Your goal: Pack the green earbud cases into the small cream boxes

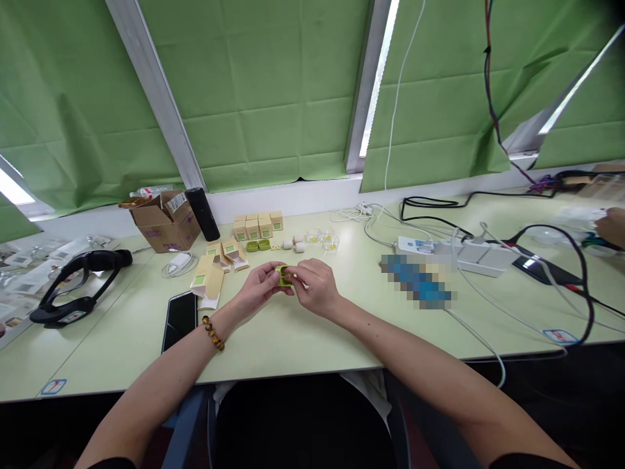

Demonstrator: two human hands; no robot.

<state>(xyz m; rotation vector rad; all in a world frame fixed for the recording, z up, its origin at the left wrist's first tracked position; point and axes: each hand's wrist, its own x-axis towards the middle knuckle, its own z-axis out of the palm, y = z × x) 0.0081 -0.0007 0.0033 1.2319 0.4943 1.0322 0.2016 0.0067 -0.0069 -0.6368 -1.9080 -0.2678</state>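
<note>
From here I see 1 small green case [282, 276] right of the black phone [180, 320], left hand [260, 286] gripping its side, right hand [316, 286] bent-fingered at its opening, pinch unclear; looks light, stiff, maybe slick, best held by outer walls.

Workroom, long worktable [303, 345], power strip [488, 257], small cartons [252, 228]

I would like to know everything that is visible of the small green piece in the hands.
The green piece is small, yellow-green and looks like plastic, its hollow opening facing the camera. The left hand holds it over the table; the right hand is at its opening, contact there unclear. Both hands hide part of its shape.
</note>
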